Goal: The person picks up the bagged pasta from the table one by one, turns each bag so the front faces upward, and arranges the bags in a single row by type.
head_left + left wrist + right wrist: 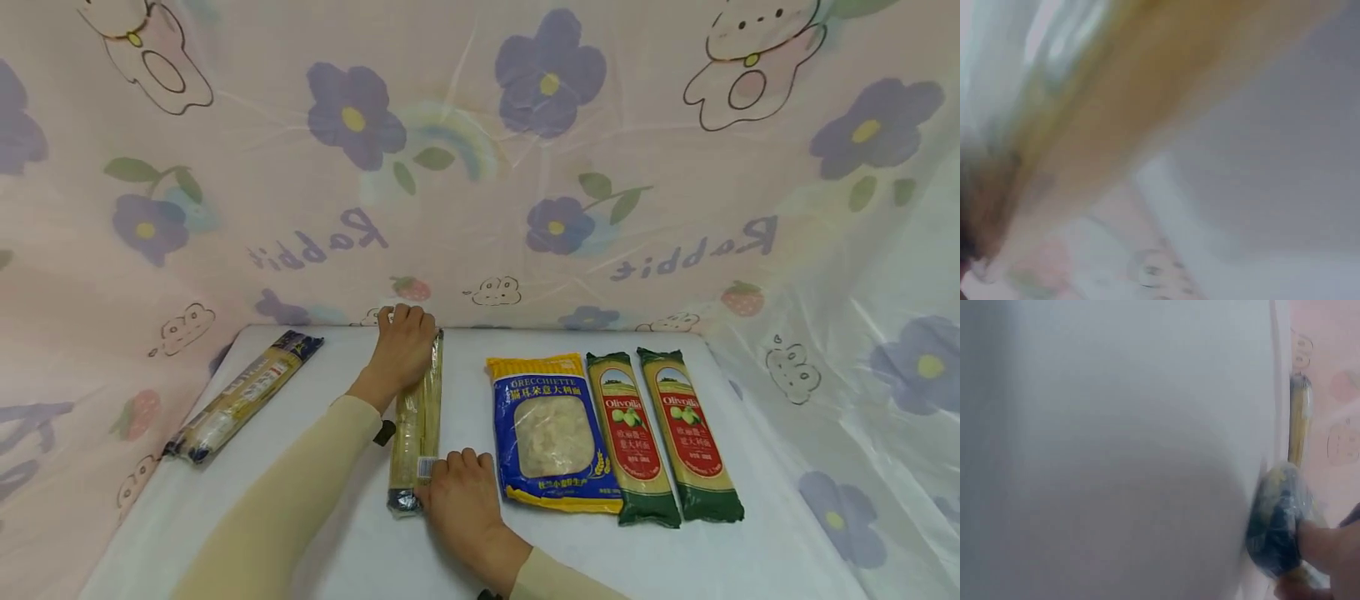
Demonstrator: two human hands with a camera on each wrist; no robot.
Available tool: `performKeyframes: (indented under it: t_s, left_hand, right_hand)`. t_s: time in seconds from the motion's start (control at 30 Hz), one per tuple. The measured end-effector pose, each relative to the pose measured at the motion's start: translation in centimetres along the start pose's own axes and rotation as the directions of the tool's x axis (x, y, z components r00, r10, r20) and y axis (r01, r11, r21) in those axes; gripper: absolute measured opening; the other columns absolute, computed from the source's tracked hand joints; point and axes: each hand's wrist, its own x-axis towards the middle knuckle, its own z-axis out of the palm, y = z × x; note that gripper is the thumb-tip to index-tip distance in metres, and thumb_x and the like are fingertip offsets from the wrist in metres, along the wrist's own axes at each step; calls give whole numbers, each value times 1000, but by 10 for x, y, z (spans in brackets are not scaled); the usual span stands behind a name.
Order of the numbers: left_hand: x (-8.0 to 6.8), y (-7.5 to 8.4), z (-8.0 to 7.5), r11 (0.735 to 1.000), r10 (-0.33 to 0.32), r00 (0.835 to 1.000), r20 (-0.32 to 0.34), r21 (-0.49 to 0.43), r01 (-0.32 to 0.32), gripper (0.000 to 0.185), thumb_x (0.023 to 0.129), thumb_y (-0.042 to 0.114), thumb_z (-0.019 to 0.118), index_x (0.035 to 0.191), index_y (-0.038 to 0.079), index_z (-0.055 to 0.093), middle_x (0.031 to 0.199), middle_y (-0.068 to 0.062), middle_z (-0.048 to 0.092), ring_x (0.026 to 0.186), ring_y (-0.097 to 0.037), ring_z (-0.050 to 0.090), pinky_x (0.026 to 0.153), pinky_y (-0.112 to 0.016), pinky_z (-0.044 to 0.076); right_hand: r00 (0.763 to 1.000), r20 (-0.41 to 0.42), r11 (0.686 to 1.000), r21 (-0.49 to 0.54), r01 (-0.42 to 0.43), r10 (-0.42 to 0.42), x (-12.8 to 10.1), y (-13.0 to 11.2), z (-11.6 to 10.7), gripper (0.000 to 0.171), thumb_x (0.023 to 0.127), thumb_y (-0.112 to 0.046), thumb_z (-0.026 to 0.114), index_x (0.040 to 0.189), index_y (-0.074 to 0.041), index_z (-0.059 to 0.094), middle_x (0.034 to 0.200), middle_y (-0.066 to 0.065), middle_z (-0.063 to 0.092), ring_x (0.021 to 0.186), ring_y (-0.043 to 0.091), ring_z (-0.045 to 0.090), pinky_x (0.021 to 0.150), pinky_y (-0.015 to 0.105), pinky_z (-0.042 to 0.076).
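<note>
A long clear-wrapped pack of dried noodles [409,429] with dark ends lies lengthwise on the white table, left of its middle. My left hand [400,348] grips the far part of this pack and covers much of it. At the near end, my right hand [467,510] holds its right edge beside a barcode label. The right wrist view has thumb and finger of the right hand [1329,556] pinching the pack's dark end [1274,528]. In the left wrist view the pack [1129,81] is a blurred yellow band.
A similar noodle pack [243,396] lies slanted at the left edge. To the right are a blue-and-yellow orecchiette bag [553,433] and two green-ended spaghetti packs [633,437], [692,437] side by side. A patterned curtain [465,208] rises behind the white table [337,533].
</note>
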Motion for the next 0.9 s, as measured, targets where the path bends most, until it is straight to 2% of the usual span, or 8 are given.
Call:
performKeyframes:
  t_s: [0.07,0.2,0.3,0.37,0.43,0.57,0.73,0.9]
  left_hand:
    - [3,6,-14,999,38,987,-156,-21,-42,24,113,16,43,96,4,53,102,-14,54,113,-40,48,107,-66,31]
    - [7,22,-41,987,122,895,-429,-44,-156,19,112,15,50,98,2,54,103,-16,55,106,-40,46,101,-64,34]
    - [5,31,-58,974,157,824,-544,-53,-221,17,111,13,52,99,1,56,104,-16,56,101,-38,45,94,-60,35]
    - [1,34,-69,970,148,807,-571,-75,-231,15,110,13,52,102,1,57,107,-17,55,101,-37,43,91,-57,33]
    - [-2,36,-80,970,108,806,-582,-114,-213,14,110,13,54,105,1,60,110,-18,55,101,-38,42,89,-56,32]
    - [-8,36,-96,981,22,850,-526,-154,-121,13,108,13,59,109,4,69,113,-18,63,99,-39,46,89,-58,34]
    - [-9,33,-104,989,-55,900,-433,-148,-11,23,106,14,53,106,5,75,113,-15,74,101,-43,53,92,-64,33]
    - [-6,35,-112,981,-141,937,-321,-172,89,36,102,36,56,107,6,74,121,-15,73,110,-43,52,96,-65,28]
  right_hand:
    - [999,-13,998,29,-52,53,1,5,2,48,95,-59,72,81,-13,66,73,-1,52,77,20,51,73,37,37]
    - [984,58,969,170,-178,170,6,15,3,46,93,-54,76,86,-10,69,76,0,57,78,20,53,73,39,38]
    - [970,105,929,281,-240,219,9,20,1,41,93,-48,79,88,-8,71,78,0,61,77,19,54,73,38,37]
    - [972,60,926,296,-236,229,9,24,0,38,91,-45,81,87,-9,72,77,0,62,76,19,55,73,38,37]
    - [973,-51,945,257,-204,224,8,28,-1,35,89,-41,84,84,-9,71,75,1,61,76,21,55,73,38,39]
    - [961,-219,984,95,-149,166,7,35,1,36,85,-40,88,80,-10,68,72,2,59,73,23,55,71,38,41]
    - [973,-199,993,5,-121,119,8,33,1,39,87,-45,86,83,-10,68,73,2,60,73,22,55,72,37,40]
    - [975,-196,994,-14,-111,106,9,30,-1,39,86,-45,86,87,-9,70,74,2,60,74,22,54,72,37,39]
